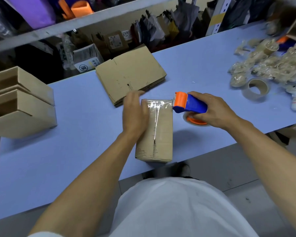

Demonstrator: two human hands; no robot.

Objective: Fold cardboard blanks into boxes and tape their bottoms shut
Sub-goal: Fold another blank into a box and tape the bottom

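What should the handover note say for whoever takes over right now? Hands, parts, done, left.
Left hand: flat, pressing the box down on the table.
Right hand: grips the tape dispenser at the box's far right edge.
Done: box folded, clear tape laid along most of its seam.
Left: finish and cut the strip, then set the box aside.
Flat blanks are stacked behind the box; finished boxes stand at far left. Spare tape roll sits to the right.
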